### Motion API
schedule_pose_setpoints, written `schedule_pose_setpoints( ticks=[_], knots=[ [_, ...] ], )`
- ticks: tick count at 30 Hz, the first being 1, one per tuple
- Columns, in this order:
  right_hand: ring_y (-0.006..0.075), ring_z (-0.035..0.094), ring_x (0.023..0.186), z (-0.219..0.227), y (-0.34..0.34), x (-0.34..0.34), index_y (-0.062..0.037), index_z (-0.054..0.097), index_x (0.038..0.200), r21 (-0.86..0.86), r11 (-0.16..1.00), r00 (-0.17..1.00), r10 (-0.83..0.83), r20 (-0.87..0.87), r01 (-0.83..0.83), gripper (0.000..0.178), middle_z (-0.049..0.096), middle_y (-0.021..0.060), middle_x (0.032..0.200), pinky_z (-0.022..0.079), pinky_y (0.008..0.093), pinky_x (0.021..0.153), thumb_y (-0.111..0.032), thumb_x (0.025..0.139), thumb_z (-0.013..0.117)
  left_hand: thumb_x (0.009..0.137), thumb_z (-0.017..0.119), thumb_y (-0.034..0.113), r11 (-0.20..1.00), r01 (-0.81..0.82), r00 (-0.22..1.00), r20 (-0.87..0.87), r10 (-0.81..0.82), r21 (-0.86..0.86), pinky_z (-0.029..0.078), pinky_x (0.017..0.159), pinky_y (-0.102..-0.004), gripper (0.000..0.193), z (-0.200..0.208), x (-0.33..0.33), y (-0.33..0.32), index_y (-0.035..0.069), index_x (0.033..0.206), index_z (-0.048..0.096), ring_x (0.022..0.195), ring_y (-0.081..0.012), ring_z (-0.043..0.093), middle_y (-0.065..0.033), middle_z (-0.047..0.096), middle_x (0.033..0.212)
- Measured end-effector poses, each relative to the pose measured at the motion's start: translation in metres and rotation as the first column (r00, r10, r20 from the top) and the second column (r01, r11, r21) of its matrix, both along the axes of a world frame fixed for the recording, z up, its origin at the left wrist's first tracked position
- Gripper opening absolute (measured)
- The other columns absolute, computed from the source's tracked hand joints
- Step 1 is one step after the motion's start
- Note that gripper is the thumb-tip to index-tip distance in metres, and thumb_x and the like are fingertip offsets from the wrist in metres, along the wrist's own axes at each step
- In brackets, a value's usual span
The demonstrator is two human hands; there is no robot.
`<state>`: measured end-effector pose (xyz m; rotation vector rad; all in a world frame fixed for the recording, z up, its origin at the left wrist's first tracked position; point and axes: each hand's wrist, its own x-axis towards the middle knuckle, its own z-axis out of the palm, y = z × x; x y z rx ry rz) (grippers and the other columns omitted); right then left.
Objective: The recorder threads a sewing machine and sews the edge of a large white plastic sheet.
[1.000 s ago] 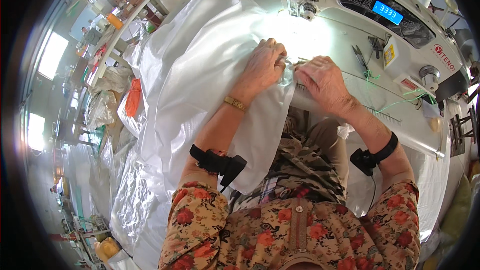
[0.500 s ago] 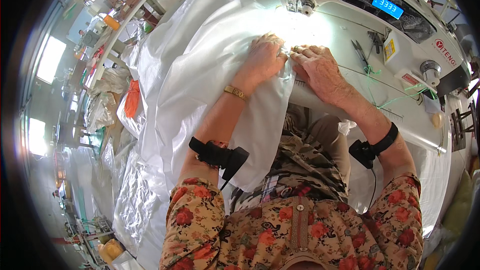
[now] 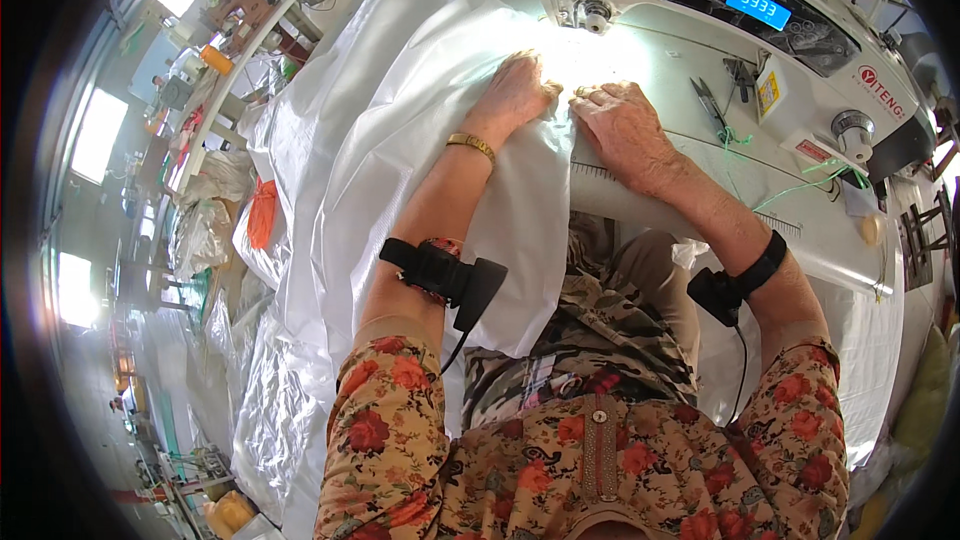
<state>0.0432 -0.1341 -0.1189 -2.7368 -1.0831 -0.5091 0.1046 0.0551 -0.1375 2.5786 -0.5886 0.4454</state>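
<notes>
A large white sheet [image 3: 350,155], shiny like woven plastic, spreads over the left of the sewing table and hangs down across my lap. My left hand [image 3: 515,95] lies on it with curled fingers, gripping the sheet close to its right edge. Just across that edge, my right hand [image 3: 625,135] presses bent fingers onto the border of the sheet. Strong lamplight washes out the fingertips and the sheet between them. Beyond both hands is the needle and presser area of a sewing machine [image 3: 592,12]; glare hides the stitching spot.
Dark thread snips [image 3: 710,105] lie right of my right hand, with green thread [image 3: 738,137] trailing from them. The machine's control panel [image 3: 755,5] is at the upper right. Crumpled clear plastic [image 3: 270,400] and an orange bundle [image 3: 262,213] are at the left.
Both hands have moved slightly forward toward the machine, and the sheet's lower edge over my lap has drawn up with them. The whole view has shifted a little.
</notes>
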Motion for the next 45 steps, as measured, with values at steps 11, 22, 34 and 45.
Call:
schedule_pose_setpoints(
  ticks=[11, 22, 34, 45],
  knots=[
    [0.0246, 0.059, 0.1, -0.002, 0.022, 0.018, -0.0038, 0.062, 0.095, -0.131, 0.991, 0.998, -0.03, 0.058, 0.037, 0.018, 0.064, 0.0104, 0.096, 0.043, 0.0383, 0.086, -0.01, 0.079, 0.054, 0.076, 0.056, 0.022, 0.988, 0.115, 0.992, -0.059, -0.11, 0.104, 0.046, 0.087, -0.0436, 0.031, -0.012, 0.057, 0.016, -0.005, 0.091, 0.061, 0.099, -0.0397, 0.055, -0.0252, 0.059, 0.101],
    [0.027, 0.06, 0.102, 0.006, 0.025, 0.01, 0.0003, 0.061, 0.1, -0.208, 0.975, 0.996, -0.079, 0.032, 0.084, 0.026, 0.064, 0.0155, 0.099, 0.041, 0.0438, 0.092, -0.007, 0.075, 0.057, 0.07, 0.056, 0.019, 0.981, 0.107, 0.994, 0.005, -0.11, 0.165, 0.044, 0.087, -0.0432, 0.034, -0.018, 0.063, 0.01, -0.006, 0.094, 0.058, 0.098, -0.0393, 0.054, -0.0258, 0.058, 0.098],
    [0.0273, 0.061, 0.098, 0.011, 0.033, 0.004, 0.0024, 0.064, 0.094, -0.2, 0.975, 0.995, -0.087, 0.052, 0.096, 0.021, 0.065, 0.0155, 0.095, 0.038, 0.0456, 0.095, -0.005, 0.075, 0.057, 0.07, 0.055, 0.016, 0.994, 0.098, 0.995, 0.005, -0.098, 0.043, 0.048, 0.081, -0.0448, 0.032, -0.016, 0.067, 0.002, -0.007, 0.092, 0.062, 0.093, -0.0429, 0.059, -0.0309, 0.061, 0.093],
    [0.0285, 0.062, 0.092, 0.003, 0.041, 0.01, -0.0003, 0.068, 0.079, -0.086, 0.993, 0.994, -0.07, 0.085, 0.078, 0.013, 0.065, 0.0156, 0.081, 0.036, 0.0489, 0.095, -0.005, 0.075, 0.057, 0.071, 0.052, 0.015, 0.99, 0.129, 0.987, -0.099, -0.124, 0.05, 0.048, 0.078, -0.0452, 0.029, -0.001, 0.069, -0.002, -0.009, 0.085, 0.062, 0.089, -0.045, 0.058, -0.031, 0.061, 0.089]
  ],
)
